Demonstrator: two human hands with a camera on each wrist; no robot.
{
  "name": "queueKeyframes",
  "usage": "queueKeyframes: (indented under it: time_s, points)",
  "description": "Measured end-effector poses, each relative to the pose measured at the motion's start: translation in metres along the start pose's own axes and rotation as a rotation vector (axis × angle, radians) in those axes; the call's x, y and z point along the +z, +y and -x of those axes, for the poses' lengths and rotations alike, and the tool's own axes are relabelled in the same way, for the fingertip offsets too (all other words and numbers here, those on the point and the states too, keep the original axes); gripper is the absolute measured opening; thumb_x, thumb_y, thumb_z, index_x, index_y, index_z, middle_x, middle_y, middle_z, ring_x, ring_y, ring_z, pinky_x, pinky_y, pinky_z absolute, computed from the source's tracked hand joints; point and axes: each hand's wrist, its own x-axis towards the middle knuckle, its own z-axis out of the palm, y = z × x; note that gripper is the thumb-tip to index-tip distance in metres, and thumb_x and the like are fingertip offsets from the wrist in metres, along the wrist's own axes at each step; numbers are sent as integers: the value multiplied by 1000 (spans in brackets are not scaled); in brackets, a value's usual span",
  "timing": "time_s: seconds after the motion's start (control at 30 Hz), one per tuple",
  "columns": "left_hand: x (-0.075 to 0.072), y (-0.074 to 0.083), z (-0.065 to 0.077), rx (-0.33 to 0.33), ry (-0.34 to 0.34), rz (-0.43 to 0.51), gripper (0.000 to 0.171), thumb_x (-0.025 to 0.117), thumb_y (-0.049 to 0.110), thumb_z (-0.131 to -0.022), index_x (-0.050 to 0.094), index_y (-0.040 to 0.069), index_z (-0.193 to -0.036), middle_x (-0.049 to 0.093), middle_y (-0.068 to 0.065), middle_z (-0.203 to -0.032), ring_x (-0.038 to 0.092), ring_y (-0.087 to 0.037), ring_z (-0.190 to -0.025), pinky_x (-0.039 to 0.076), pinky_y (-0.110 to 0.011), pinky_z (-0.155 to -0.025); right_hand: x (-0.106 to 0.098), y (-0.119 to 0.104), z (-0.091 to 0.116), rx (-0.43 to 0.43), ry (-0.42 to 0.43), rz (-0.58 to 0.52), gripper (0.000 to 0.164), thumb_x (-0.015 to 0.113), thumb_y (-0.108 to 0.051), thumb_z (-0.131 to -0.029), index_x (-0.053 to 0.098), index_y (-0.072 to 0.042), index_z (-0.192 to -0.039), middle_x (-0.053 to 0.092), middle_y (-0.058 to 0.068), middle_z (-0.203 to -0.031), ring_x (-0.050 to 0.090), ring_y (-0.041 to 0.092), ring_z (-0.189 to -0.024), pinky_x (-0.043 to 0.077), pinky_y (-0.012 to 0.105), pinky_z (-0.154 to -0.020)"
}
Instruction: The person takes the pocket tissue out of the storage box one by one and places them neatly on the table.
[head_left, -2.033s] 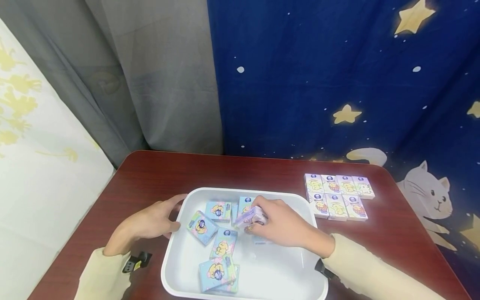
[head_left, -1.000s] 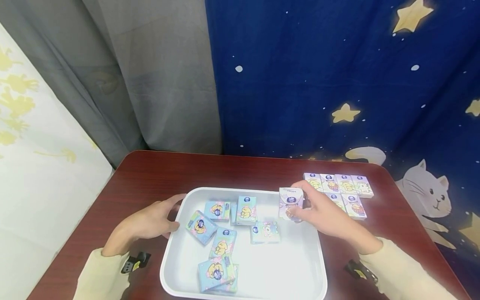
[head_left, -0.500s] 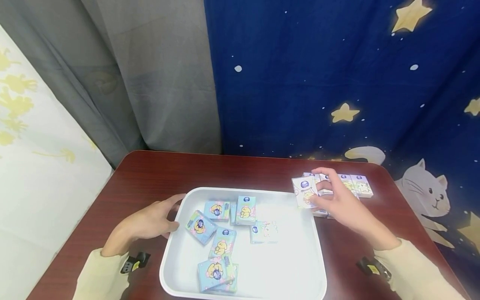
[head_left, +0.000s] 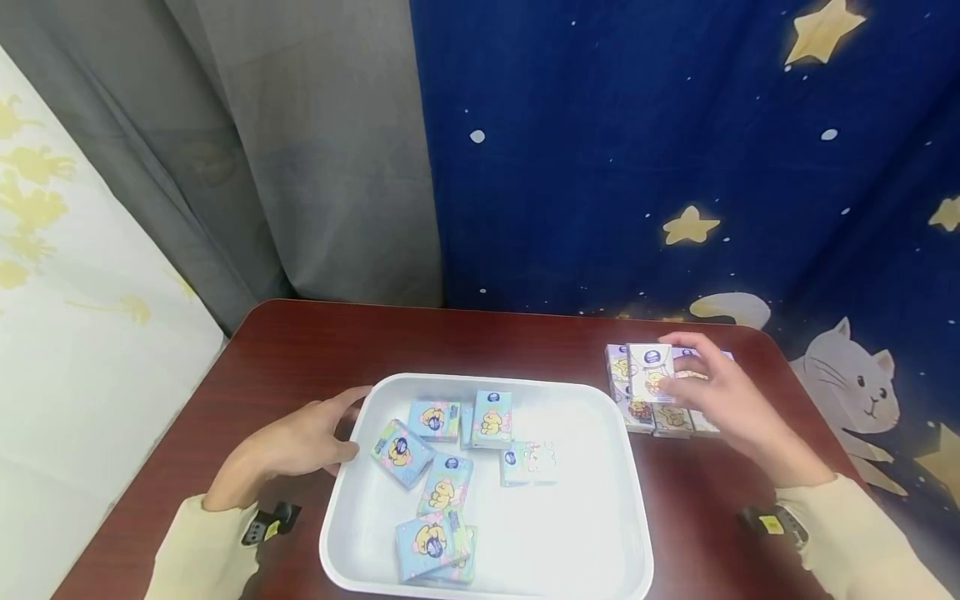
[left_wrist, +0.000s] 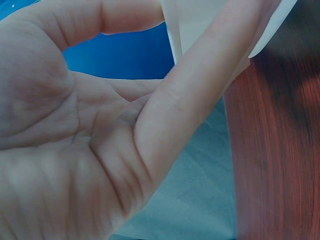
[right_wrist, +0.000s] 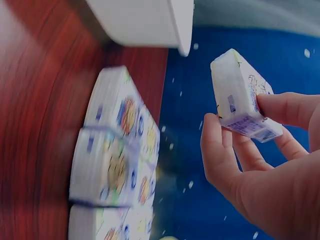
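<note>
My right hand [head_left: 723, 396] pinches a purple-and-white pocket tissue pack [head_left: 651, 375] between thumb and fingers. In the right wrist view this tissue pack [right_wrist: 237, 92] is held in the air, apart from the packs below. Under it, two rows of purple tissue packs [head_left: 640, 414] lie side by side on the table, partly covered by the held pack and hand. My left hand [head_left: 307, 437] rests against the left rim of the white tray [head_left: 330, 533], its fingertips and thumb touching the edge. Inside the tray lie several blue tissue packs [head_left: 445, 483], some overlapping.
The dark red wooden table [head_left: 337, 342] has a rounded back edge. Behind it hang a grey curtain [head_left: 337, 167] and a blue star-patterned curtain [head_left: 562, 167]. A blue-and-white tissue pack [head_left: 529, 463] lies near the middle of the tray.
My right hand has lifted the purple tissue pack out of the tray and carried it right, over the rows of purple packs. My left hand stays at the tray's rim.
</note>
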Motion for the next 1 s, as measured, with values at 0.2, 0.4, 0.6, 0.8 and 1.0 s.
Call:
queueKeyframes:
  time_s: [0.2, 0.4, 0.6, 0.8, 1.0]
  points:
    - [0, -3, -1, -1, -7, 20, 84, 75, -6, -93, 32, -6, -165, 61, -31, -142, 77, -31, -99, 69, -48, -69, -21, 20, 1, 55, 29, -14, 63, 70, -14, -108, 40, -15, -163, 51, 32, -152, 68, 30, -109, 67, 41, -84]
    - [0, -4, -2, 1, -4, 15, 85, 75, -6, -93, 32, -6, -165, 61, -31, -141, 77, -30, -98, 69, -47, -69, -40, 40, 2, 39, 74, 0, 61, 71, -13, -108, 44, -15, -163, 49, 29, -148, 69, 20, -99, 66, 35, -81]
    - [1, -4, -3, -4, -4, 28, 85, 75, -7, -93, 31, -5, -166, 60, -32, -143, 77, -31, -97, 69, -48, -69, -58, 65, 7, 49, 105, -29, 61, 73, -9, -106, 52, -20, -161, 59, 10, -134, 69, 12, -97, 65, 29, -81]
    - [1, -4, -2, 0, -7, 24, 84, 74, -6, -93, 31, -5, -166, 61, -31, -142, 77, -31, -98, 69, -48, -70, -77, 81, 16, 84, 96, -84, 61, 74, -7, -105, 52, -19, -160, 65, -18, -117, 71, 6, -99, 65, 26, -83]
    - [1, -3, 0, 6, -7, 13, 83, 73, -6, -93, 32, -6, -165, 61, -31, -141, 77, -30, -96, 69, -46, -70, -94, 96, 29, 191, 83, -22, 68, 70, -14, -109, 39, -11, -169, 60, -17, -123, 68, 5, -100, 63, 27, -84]
